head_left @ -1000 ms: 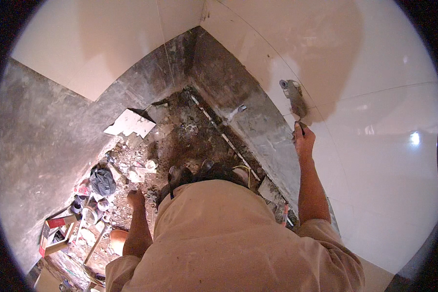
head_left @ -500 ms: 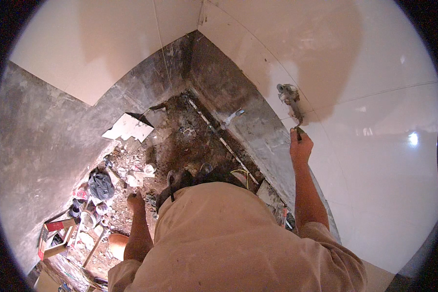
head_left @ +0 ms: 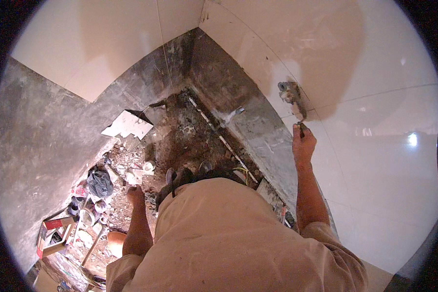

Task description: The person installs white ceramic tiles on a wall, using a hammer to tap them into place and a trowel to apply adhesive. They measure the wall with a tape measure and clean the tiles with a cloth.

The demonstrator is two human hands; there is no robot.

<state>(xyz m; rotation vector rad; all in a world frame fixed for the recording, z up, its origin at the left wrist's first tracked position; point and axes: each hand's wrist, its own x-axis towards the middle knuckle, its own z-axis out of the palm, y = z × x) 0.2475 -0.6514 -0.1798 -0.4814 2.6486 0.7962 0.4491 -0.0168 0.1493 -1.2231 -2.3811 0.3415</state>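
Raised at the pale tiled wall (head_left: pixel 374 160) on my right, my right hand (head_left: pixel 304 145) is closed round the handle of what looks like a small trowel (head_left: pixel 297 112). Its narrow blade lies against a patch of rough grey mortar (head_left: pixel 289 92) around an opening in the tiles. A round grey pipe end (head_left: pixel 282 86) sticks out at the top of that patch. Low on the left, my left hand (head_left: pixel 136 195) hangs over the rubble with its fingers curled in. Whether anything is inside them is hidden.
A broken white tile (head_left: pixel 129 125) leans near the left wall. Below it lie a black bag (head_left: pixel 100 182), several pots, a red-and-white carton frame (head_left: pixel 53 237) and an orange bowl (head_left: pixel 116 242). A pale pipe (head_left: pixel 222 139) runs along the foot of the right wall.
My right hand has shifted slightly up and right, and the trowel blade now lies along the lower mortar. My left hand has risen a little.
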